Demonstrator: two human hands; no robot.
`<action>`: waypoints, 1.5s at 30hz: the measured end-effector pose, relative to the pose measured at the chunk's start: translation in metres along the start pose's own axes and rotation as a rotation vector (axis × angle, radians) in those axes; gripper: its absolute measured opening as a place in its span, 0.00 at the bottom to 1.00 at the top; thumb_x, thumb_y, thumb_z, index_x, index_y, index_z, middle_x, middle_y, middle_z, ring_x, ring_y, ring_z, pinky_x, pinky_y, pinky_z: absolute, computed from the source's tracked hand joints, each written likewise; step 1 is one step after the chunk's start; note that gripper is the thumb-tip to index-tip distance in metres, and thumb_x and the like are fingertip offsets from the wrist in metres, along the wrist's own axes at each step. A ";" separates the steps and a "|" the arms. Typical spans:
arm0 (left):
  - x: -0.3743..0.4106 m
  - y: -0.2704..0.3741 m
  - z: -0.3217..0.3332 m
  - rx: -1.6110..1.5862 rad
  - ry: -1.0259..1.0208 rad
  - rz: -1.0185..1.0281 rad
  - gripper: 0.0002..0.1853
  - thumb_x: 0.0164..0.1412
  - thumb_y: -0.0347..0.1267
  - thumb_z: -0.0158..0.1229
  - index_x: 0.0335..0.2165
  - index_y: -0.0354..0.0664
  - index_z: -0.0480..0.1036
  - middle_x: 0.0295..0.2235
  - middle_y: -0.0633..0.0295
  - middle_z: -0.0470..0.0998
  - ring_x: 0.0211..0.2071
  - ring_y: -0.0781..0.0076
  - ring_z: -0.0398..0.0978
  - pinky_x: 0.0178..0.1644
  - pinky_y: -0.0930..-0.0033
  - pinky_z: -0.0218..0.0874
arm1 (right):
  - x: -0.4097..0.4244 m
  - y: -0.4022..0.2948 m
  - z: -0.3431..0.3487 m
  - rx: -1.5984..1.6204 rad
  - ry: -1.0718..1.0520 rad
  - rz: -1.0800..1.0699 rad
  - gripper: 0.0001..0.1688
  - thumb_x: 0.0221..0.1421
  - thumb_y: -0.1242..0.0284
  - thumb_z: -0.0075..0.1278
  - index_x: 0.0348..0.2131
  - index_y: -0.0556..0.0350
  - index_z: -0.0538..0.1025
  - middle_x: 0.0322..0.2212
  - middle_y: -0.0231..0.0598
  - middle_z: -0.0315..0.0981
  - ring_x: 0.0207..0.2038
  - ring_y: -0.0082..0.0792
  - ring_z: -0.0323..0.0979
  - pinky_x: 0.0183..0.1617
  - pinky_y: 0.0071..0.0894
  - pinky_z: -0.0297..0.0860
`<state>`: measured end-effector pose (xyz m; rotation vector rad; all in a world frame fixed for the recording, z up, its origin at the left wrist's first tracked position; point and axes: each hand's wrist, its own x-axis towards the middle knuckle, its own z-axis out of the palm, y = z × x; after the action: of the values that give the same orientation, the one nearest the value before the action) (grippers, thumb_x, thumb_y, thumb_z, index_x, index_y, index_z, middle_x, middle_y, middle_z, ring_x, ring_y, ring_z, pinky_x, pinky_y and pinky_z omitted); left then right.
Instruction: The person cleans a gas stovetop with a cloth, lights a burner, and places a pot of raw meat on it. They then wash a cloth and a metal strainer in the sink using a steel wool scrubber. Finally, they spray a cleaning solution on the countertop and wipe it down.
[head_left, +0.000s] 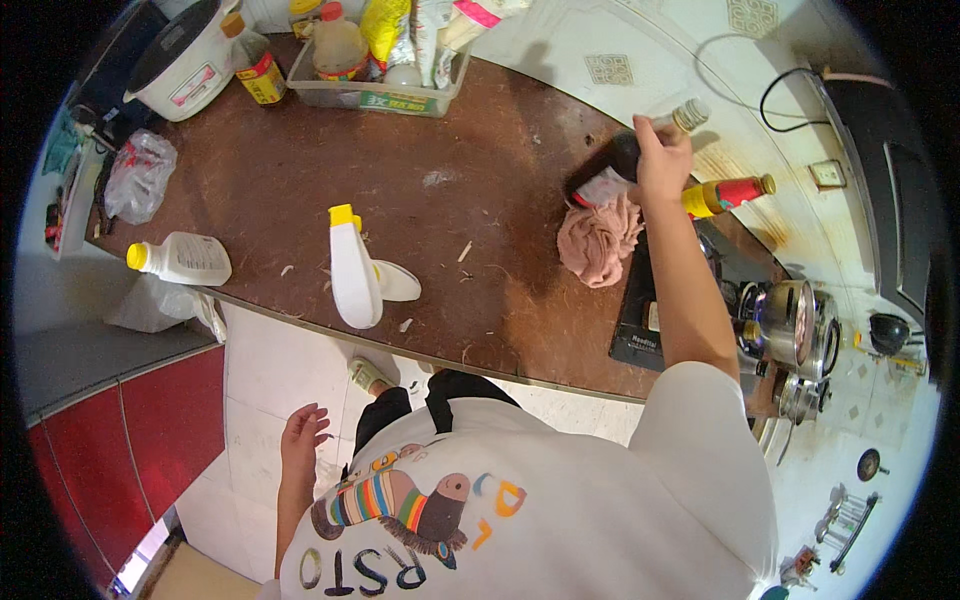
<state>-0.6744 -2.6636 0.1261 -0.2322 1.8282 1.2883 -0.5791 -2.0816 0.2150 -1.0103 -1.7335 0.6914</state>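
Note:
With fingers closed around it, my right hand (664, 161) holds a glass bottle (688, 115) with a pale cap near the back wall. Just left of that hand is a dark bottle with a pale label (602, 187). A crumpled pink cloth (598, 244) lies below them on the brown countertop (420, 172). To the right of my wrist is a bottle with a yellow and red label (727, 196). My left hand (304, 429) hangs over the floor in front of the counter, fingers loosely curled and apart, holding nothing.
A white spray bottle (356, 277) and a white yellow-capped bottle (191, 259) lie by the front edge. A plastic bin (375, 100) of packets, a sauce bottle (261, 75) and a white pot (180, 86) stand behind. Small scraps dot the countertop. Steel pots (787, 322) stand at the right.

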 end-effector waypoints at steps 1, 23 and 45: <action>0.001 -0.001 0.000 0.017 -0.015 -0.001 0.15 0.57 0.35 0.47 0.42 0.40 0.65 0.38 0.59 0.72 0.37 0.73 0.69 0.38 0.73 0.61 | -0.008 -0.012 -0.017 -0.063 -0.010 0.042 0.18 0.39 0.66 0.56 0.26 0.64 0.73 0.25 0.43 0.73 0.29 0.32 0.70 0.36 0.29 0.64; 0.010 0.032 0.012 0.236 -0.321 0.110 0.16 0.57 0.34 0.46 0.43 0.39 0.64 0.40 0.58 0.71 0.39 0.71 0.68 0.40 0.71 0.60 | -0.063 -0.047 -0.141 0.039 -0.079 0.499 0.12 0.36 0.70 0.50 0.18 0.64 0.71 0.18 0.41 0.70 0.21 0.30 0.68 0.26 0.27 0.63; 0.066 0.039 -0.005 0.418 -0.651 0.177 0.18 0.57 0.38 0.48 0.44 0.42 0.63 0.40 0.62 0.70 0.37 0.73 0.70 0.36 0.72 0.62 | -0.258 -0.109 -0.406 0.080 0.700 0.365 0.08 0.38 0.78 0.52 0.24 0.61 0.69 0.21 0.36 0.69 0.24 0.25 0.67 0.28 0.22 0.63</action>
<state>-0.7399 -2.6296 0.1046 0.5303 1.5096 0.9115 -0.1889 -2.3596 0.3316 -1.3311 -0.9192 0.5327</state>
